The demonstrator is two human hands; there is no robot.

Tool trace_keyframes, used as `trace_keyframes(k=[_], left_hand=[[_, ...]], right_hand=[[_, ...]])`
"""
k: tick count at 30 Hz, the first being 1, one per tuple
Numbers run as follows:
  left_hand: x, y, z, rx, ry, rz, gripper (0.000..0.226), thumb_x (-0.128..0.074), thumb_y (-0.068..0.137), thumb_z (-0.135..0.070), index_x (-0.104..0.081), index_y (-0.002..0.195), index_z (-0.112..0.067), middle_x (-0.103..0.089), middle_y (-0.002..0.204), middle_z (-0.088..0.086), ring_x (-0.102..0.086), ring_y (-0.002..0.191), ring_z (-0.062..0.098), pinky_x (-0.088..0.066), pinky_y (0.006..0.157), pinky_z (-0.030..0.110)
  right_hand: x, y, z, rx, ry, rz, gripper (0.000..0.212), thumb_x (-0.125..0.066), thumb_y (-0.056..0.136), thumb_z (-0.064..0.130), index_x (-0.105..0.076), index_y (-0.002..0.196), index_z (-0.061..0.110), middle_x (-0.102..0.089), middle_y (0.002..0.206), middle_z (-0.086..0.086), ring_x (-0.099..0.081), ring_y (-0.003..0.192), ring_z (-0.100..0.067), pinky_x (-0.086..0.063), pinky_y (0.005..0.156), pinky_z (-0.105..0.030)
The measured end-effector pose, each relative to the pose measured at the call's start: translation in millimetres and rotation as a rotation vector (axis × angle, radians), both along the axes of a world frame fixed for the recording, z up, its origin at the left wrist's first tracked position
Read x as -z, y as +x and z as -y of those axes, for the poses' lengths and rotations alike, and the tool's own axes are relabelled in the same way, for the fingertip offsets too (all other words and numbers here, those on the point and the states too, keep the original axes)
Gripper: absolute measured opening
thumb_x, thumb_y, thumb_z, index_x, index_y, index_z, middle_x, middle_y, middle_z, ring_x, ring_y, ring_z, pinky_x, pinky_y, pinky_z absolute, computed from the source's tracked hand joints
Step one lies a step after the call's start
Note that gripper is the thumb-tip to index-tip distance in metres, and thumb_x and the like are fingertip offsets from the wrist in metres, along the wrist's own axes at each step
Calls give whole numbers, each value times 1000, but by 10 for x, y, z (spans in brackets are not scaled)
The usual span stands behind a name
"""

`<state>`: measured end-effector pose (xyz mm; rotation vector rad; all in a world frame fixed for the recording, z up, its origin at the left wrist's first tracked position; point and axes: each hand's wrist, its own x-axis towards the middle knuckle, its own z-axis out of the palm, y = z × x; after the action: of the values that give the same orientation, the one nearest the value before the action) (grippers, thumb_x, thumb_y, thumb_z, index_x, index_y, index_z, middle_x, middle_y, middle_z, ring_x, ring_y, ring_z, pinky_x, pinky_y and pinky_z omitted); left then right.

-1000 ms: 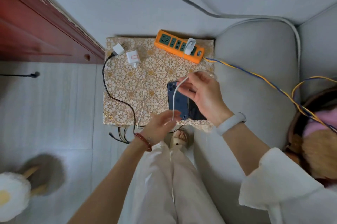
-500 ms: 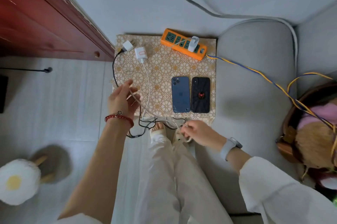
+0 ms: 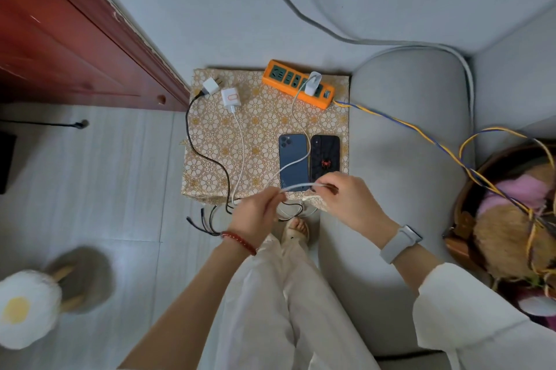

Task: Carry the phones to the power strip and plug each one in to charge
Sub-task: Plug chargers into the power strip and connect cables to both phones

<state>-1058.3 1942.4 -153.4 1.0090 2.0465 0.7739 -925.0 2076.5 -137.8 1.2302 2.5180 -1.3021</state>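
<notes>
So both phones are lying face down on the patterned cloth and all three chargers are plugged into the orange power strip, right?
Not quite. Only one white charger sits in the orange power strip; the other two chargers lie loose on the patterned cloth, as the head view shows. Both phones do lie face down.

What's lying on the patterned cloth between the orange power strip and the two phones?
In the head view, only a white cable crosses that stretch of cloth, running from the plugged-in charger on the power strip towards the phones.

Single head cam, looking steeply down, close over hands (image 3: 301,207), small table (image 3: 210,141) & floor.
</notes>
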Motion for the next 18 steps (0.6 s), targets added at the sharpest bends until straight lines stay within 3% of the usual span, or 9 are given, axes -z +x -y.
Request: trace_keyframes(k=[2, 4, 7, 9, 11, 12, 14, 18], left_hand=[[32, -80, 61, -164, 15, -53, 19, -47, 91, -13, -65, 92, -7, -68, 73, 16, -62, 65, 30, -50, 60, 36], [83, -127, 135, -200, 23, -92, 18, -49, 90, -12, -66, 93, -6, -68, 75, 16, -59, 65, 28, -45, 59, 30], [160, -89, 199, -93, -3, -134, 16, -51, 89, -11, -66, 92, -6, -68, 75, 13, -60, 68, 27, -40, 60, 26], [236, -60, 221, -48, -33, -147, 17, -51, 90, -14, -66, 90, -9, -67, 73, 11, -58, 67, 26, -40, 59, 26], [310, -58, 262, -43, -69, -134, 17, -50, 90, -15, -66, 90, -9, -67, 76, 12, -59, 70, 27, -39, 60, 26], [346, -62, 284, -38, -97, -126, 18, -50, 90, -16, -66, 92, -9, -67, 79, 12, -59, 74, 29, -42, 62, 28], [416, -66, 335, 9, -176, -146, 21, -48, 91, -19, -66, 98, -13, -67, 87, 11, -60, 82, 30, -48, 68, 34], [531, -23, 413, 98, -322, -217, 25, -44, 92, -28, -65, 103, -20, -63, 91, 9, -58, 87, 29, -42, 65, 30]], right_hand=[[49, 138, -90, 71, 187, 100, 16, -57, 87, 14, -70, 87, 4, -61, 84, -13, -53, 82, -28, -39, 65, -30], [78, 252, -181, 192, 290, 195, 17, -59, 85, 15, -70, 90, 4, -56, 96, -19, -50, 93, -35, -42, 71, -35], [151, 280, -279, 361, 136, 344, 21, -53, 86, 23, -64, 98, 10, -58, 94, -14, -53, 85, -35, -44, 71, -38], [175, 226, -330, 701, -291, 148, 16, -47, 88, 13, -59, 96, 6, -60, 89, -12, -56, 73, -30, -49, 71, -42], [138, 173, -379, 1125, -800, -273, 16, -39, 89, -1, -54, 87, 5, -59, 87, -14, -59, 71, -23, -51, 69, -33], [119, 166, -418, 1277, -950, -448, 19, -36, 90, -2, -52, 84, 6, -58, 86, -12, -60, 75, -22, -50, 69, -31], [125, 155, -522, 1408, -1029, -606, 20, -38, 92, 4, -49, 76, 10, -53, 78, -8, -58, 69, -19, -50, 63, -29], [179, 125, -613, 1314, -810, -571, 26, -40, 95, 15, -41, 69, 17, -40, 56, 0, -44, 38, -11, -39, 45, -21]])
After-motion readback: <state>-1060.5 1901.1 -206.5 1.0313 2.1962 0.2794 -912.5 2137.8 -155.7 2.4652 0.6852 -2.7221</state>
